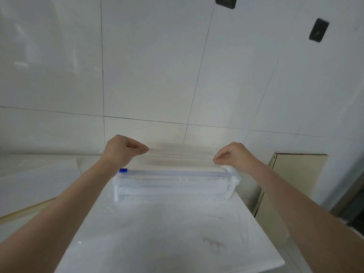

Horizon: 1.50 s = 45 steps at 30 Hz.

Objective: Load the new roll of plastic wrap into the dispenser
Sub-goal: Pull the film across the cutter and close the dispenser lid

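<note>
The long, clear plastic dispenser box point(175, 186) lies on the white desk point(167, 237), its long axis running left to right across the view; a blue slide cutter point(123, 170) sits at the left end of the top rail. A thin, transparent sheet of plastic wrap point(180, 154) rises from the rail, stretched flat and faintly streaked. The left hand point(123, 149) pinches the sheet's upper left corner, grip clamped on the film; the right hand point(233, 155) pinches the upper right corner likewise. Behind stands a glossy white tiled wall point(147, 66) bearing two dark rectangular fittings point(318, 30); a beige board point(299, 180) leans at the right, beside the desk edge; the roll itself cannot be made out.
</note>
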### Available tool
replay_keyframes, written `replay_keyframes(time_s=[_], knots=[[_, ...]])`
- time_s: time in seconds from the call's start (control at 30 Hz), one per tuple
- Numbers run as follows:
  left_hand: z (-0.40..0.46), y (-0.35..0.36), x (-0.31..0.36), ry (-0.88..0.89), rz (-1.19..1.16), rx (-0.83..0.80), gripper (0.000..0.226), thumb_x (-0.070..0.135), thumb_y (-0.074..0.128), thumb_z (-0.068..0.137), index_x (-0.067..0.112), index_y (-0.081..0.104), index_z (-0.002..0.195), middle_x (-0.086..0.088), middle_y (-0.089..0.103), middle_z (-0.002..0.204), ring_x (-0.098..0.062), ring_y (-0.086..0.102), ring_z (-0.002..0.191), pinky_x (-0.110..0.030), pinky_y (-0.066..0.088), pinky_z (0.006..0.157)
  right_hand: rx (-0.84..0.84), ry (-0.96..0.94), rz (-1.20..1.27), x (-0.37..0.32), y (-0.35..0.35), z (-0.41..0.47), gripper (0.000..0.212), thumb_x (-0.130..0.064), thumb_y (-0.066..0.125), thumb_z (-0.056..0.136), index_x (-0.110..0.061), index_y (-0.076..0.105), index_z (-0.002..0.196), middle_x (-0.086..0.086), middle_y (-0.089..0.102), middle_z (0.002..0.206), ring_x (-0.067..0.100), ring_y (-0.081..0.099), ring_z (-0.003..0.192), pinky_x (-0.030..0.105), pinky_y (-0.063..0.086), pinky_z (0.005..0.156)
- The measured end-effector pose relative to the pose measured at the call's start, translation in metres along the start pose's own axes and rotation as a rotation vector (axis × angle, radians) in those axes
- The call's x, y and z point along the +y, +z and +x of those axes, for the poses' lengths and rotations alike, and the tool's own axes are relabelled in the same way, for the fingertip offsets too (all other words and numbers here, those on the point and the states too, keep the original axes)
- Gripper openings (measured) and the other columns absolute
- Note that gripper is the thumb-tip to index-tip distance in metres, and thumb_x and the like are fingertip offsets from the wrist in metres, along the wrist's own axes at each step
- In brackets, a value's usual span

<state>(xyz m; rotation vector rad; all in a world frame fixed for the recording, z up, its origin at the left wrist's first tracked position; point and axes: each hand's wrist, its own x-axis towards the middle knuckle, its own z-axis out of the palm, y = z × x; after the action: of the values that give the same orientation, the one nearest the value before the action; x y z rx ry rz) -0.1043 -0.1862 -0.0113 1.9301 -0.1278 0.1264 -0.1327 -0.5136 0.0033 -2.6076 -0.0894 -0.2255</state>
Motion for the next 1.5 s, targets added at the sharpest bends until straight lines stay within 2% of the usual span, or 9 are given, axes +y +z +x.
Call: replay_keyframes(time_s=[0.2,0.37,0.47,0.6,0.9,1.1,1.2,1.33,1.5], knots=[[-0.005,-0.005,0.001,0.034,-0.017,-0.003,0.006,0.018,0.076,0.077,0.022,0.074,0.074,0.012,0.069,0.070,-0.007,0.056,0.067,-0.016,0.041,0.059,0.162,-0.010,0.019,-0.009,-0.004,-0.007,0.004,-0.007,0.078,0.072,-0.009,0.078,0.076,-0.014,0.067,0.065,-0.014,0.058,0.056,-0.001,0.042,0.060],[-0.007,-0.013,0.003,0.061,-0.033,0.000,0.003,0.019,0.077,0.077,0.022,0.076,0.076,-0.004,0.073,0.081,-0.014,0.057,0.069,-0.021,0.044,0.068,0.194,-0.020,-0.015,-0.020,-0.015,-0.015,0.004,-0.012,0.079,0.072,-0.012,0.078,0.076,-0.018,0.066,0.065,-0.015,0.058,0.056,0.013,0.049,0.068],[-0.011,-0.016,0.005,0.099,0.014,-0.020,0.007,0.019,0.075,0.079,0.025,0.075,0.074,0.015,0.069,0.059,-0.007,0.057,0.065,-0.013,0.042,0.060,0.191,-0.006,-0.025,-0.022,-0.019,-0.022,0.005,-0.013,0.080,0.071,-0.014,0.078,0.075,-0.018,0.067,0.066,-0.011,0.060,0.059,0.020,0.051,0.073],[-0.017,-0.022,0.007,0.150,0.029,-0.048,0.007,0.016,0.073,0.080,0.022,0.076,0.079,0.026,0.067,0.056,0.011,0.057,0.053,0.002,0.037,0.046,0.200,-0.006,-0.017,-0.025,-0.021,-0.034,0.006,-0.013,0.079,0.072,-0.013,0.078,0.078,-0.017,0.066,0.069,-0.005,0.059,0.064,0.015,0.046,0.069],[-0.028,-0.028,0.015,0.226,0.030,-0.075,0.011,0.008,0.071,0.082,0.015,0.076,0.088,0.029,0.068,0.061,0.015,0.060,0.059,0.004,0.040,0.054,0.236,-0.058,0.003,-0.029,-0.029,-0.048,0.005,-0.010,0.078,0.073,-0.010,0.078,0.079,-0.019,0.064,0.067,-0.018,0.056,0.059,-0.001,0.041,0.060],[-0.033,-0.031,0.014,0.244,0.033,-0.078,0.011,0.012,0.070,0.083,0.016,0.077,0.091,0.031,0.068,0.066,0.017,0.060,0.065,-0.001,0.042,0.061,0.254,-0.079,-0.017,-0.031,-0.033,-0.057,0.005,-0.011,0.078,0.074,-0.011,0.078,0.079,-0.019,0.065,0.069,-0.017,0.057,0.063,0.000,0.042,0.063],[-0.038,-0.032,0.012,0.268,0.041,-0.072,0.011,0.013,0.071,0.083,0.018,0.077,0.089,0.033,0.068,0.071,0.019,0.059,0.069,0.001,0.041,0.062,0.262,-0.086,-0.040,-0.029,-0.030,-0.064,0.004,-0.012,0.078,0.074,-0.014,0.078,0.078,-0.020,0.065,0.070,-0.006,0.060,0.065,0.006,0.044,0.067],[-0.052,-0.034,0.008,0.318,0.083,-0.080,0.012,0.014,0.071,0.083,0.024,0.078,0.084,0.031,0.068,0.077,0.015,0.060,0.072,0.004,0.040,0.058,0.266,-0.103,-0.072,-0.022,-0.021,-0.078,0.005,-0.014,0.078,0.074,-0.018,0.078,0.077,-0.020,0.066,0.070,0.011,0.064,0.073,0.030,0.051,0.076],[-0.072,-0.035,-0.006,0.409,0.173,-0.170,0.013,0.009,0.073,0.080,0.021,0.079,0.084,0.017,0.067,0.087,0.005,0.060,0.070,0.000,0.039,0.061,0.251,-0.196,-0.147,-0.007,-0.003,-0.098,0.003,-0.017,0.077,0.076,-0.019,0.078,0.078,-0.014,0.066,0.078,0.008,0.063,0.072,0.036,0.053,0.069]])
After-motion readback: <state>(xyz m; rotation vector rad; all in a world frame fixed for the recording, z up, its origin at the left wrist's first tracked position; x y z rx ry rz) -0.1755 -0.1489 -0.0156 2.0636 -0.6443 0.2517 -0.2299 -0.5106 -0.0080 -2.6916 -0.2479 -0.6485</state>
